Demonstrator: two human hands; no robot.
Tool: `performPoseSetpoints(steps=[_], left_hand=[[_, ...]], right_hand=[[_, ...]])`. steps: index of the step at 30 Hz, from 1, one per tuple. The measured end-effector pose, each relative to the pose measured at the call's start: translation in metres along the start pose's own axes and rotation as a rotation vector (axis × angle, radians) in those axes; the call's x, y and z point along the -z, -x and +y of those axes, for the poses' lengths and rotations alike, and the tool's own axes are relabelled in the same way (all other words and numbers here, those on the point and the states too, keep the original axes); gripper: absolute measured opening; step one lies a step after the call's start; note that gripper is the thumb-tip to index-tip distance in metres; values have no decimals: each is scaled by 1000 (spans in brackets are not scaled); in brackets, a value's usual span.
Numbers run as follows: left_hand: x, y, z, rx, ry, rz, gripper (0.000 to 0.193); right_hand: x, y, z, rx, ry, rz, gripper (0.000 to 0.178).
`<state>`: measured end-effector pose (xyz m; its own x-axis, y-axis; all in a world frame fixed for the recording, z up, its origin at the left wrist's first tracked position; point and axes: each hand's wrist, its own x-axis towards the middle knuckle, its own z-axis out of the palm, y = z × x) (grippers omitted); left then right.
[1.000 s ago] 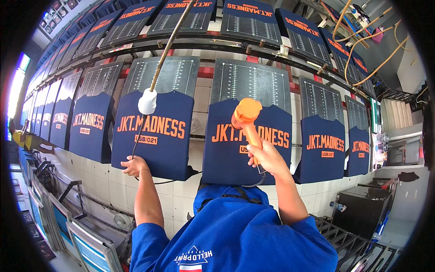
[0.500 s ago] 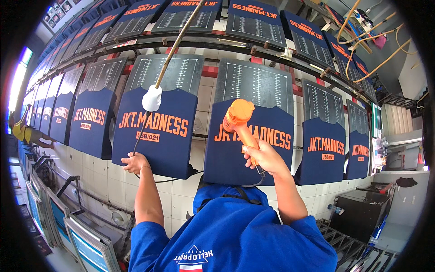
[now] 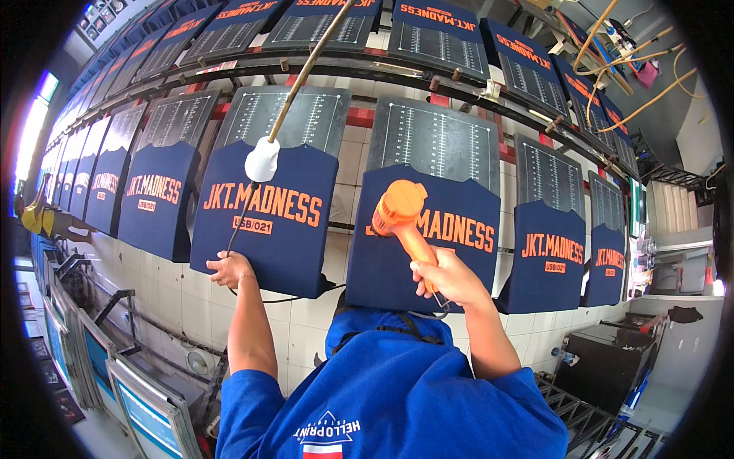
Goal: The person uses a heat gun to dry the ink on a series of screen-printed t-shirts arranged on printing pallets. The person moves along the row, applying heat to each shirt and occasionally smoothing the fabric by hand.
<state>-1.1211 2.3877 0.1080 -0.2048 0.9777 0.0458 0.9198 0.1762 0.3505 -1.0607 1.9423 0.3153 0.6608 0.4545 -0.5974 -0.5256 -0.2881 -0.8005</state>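
My right hand [image 3: 453,277] is wrapped round the handle of an orange hair dryer [image 3: 403,205]. Its round head is over the orange print of a navy T-shirt [image 3: 397,268], which is stretched on a dark board with printed scales [image 3: 436,138]. To the left, my left hand [image 3: 232,270] is closed on a thin black cable [image 3: 243,218] at the lower edge of another navy shirt [image 3: 294,252]. That cable hangs from a white-wrapped piece [image 3: 262,160] at the end of a long pole [image 3: 306,69]. The dryer's nozzle partly hides the lettering beneath it.
More shirt-covered boards stand in rows on both sides, such as a navy shirt [image 3: 547,260] at right. Beyond a dark metal rail [image 3: 367,67] runs a second row. Framed screens [image 3: 149,413] lean at lower left. A black cabinet [image 3: 604,359] stands at lower right.
The dryer's head has dropped slightly over the same shirt, still in my right hand. The left hand keeps the cable, and the whole view has shifted a little.
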Motion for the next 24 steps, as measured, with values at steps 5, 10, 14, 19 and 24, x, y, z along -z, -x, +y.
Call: performPoseSetpoints(steps=[5, 10, 14, 19, 24], left_hand=[[6, 4, 3, -2, -10, -20, 51], [5, 3, 1, -3, 18, 8, 52], [-1, -2, -2, -6, 12, 11, 53], [2, 1, 1, -3, 5, -8, 52], [1, 0, -1, -8, 14, 10, 52]], right_hand=[[2, 13, 4, -43, 6, 23, 27], [0, 18, -1, -27, 7, 37, 27], [-10, 8, 1, -35, -19, 1, 27], [-21, -4, -9, -4, -10, -50, 28], [-22, -7, -6, -9, 31, -49, 27]])
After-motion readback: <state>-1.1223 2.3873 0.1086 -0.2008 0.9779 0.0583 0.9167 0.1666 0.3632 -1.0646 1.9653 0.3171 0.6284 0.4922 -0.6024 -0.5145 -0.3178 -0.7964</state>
